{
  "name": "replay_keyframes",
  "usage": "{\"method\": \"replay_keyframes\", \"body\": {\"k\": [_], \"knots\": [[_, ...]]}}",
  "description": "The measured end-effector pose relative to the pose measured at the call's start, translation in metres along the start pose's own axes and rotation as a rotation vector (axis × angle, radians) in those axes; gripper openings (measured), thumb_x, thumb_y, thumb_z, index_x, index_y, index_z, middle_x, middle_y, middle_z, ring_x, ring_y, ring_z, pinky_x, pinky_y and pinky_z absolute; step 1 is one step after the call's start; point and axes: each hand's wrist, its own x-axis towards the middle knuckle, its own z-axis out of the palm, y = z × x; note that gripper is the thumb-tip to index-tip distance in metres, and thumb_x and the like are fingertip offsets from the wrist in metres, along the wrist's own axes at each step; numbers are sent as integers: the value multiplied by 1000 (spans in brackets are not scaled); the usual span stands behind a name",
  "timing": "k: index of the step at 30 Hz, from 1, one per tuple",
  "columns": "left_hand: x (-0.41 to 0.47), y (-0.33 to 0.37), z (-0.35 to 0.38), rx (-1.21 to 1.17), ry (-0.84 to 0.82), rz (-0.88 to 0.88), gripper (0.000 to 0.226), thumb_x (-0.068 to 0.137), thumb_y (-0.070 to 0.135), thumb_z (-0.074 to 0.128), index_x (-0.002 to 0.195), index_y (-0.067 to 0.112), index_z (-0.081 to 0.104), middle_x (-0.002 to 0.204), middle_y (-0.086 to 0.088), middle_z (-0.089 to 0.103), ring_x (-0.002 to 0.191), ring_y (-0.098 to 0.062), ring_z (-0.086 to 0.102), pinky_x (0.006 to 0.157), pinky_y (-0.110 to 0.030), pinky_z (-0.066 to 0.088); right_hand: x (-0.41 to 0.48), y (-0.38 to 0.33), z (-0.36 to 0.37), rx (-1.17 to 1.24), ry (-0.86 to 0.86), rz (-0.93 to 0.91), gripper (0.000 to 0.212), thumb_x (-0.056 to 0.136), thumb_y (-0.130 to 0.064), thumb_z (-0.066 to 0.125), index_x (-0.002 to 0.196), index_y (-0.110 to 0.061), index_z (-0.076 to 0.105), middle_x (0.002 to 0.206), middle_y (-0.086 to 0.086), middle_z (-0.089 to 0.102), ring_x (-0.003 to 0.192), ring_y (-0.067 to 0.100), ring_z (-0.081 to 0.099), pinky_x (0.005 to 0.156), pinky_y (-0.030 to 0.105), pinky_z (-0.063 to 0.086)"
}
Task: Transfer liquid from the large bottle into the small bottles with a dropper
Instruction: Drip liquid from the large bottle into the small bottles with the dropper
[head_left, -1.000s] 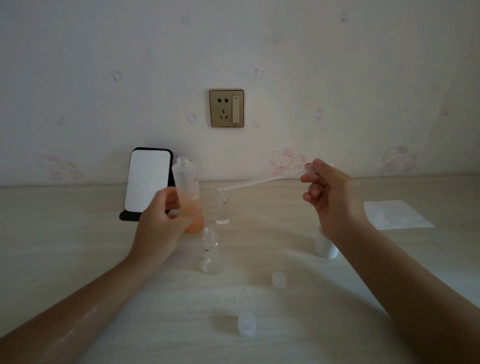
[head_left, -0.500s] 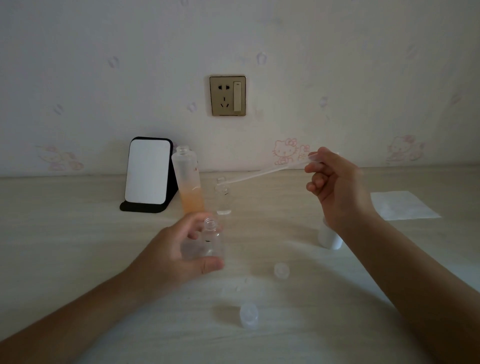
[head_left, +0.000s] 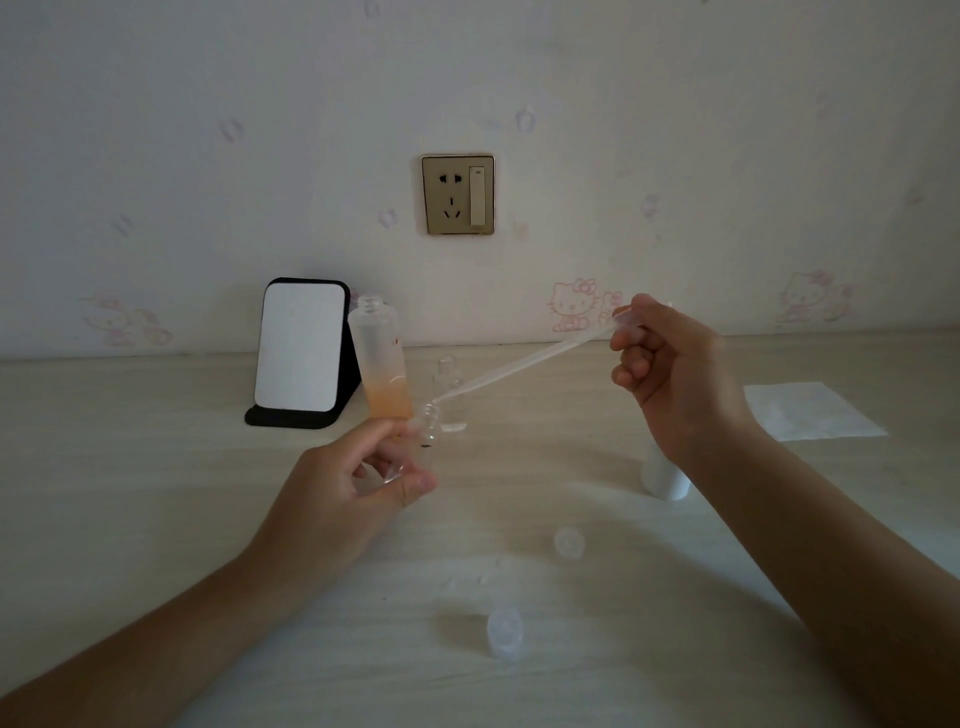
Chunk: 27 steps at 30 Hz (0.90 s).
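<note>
Dropper poised at the bottle mouth. My left hand (head_left: 358, 483) grips a small bottle (head_left: 428, 431), neck up and tilted slightly. My right hand (head_left: 670, 374) pinches the bulb end of the dropper (head_left: 524, 364). The dropper's long axis slopes down and leftward from that hand, and its tip lies just beside the bottle's open mouth. The large bottle (head_left: 382, 364), part-filled with orange liquid, stands on the table (head_left: 156, 493) just behind. I judge the tip must enter the mouth before I squeeze.
</note>
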Motion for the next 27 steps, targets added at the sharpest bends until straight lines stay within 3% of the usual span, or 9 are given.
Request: {"method": "replay_keyframes", "body": {"k": [8, 16, 22, 27], "knots": [[-1, 2, 0, 32, -2, 22, 45, 74, 63, 76, 115, 45, 73, 96, 11, 75, 97, -11, 67, 80, -5, 40, 1, 4, -2, -52, -42, -21, 19, 95, -22, 68, 82, -10, 72, 68, 4, 62, 48, 12, 44, 49, 25, 46], [-2, 7, 0, 79, -21, 65, 48, 74, 64, 74, 116, 42, 73, 98, 14, 72, 99, -10, 67, 80, -4, 37, 1, 7, 0, -20, -92, -3, 36, 103, -14, 61, 70, -17, 75, 66, 4, 62, 48, 9, 48, 50, 23, 48], [-3, 10, 0, 109, -3, 53, 43, 76, 63, 73, 115, 46, 71, 101, 21, 73, 101, -2, 66, 81, -2, 37, 0, 7, 2, -17, -106, 5, 34, 100, -17, 64, 68, -18, 75, 65, 4, 61, 47, 9, 46, 49, 23, 49], [-4, 10, 0, 65, 15, -21, 37, 74, 65, 71, 109, 54, 65, 106, 30, 74, 107, 7, 63, 89, -23, 43, 2, 3, 0, 5, -39, -11, 39, 103, -21, 62, 64, -17, 67, 69, 3, 62, 46, 10, 44, 49, 25, 48]]}}
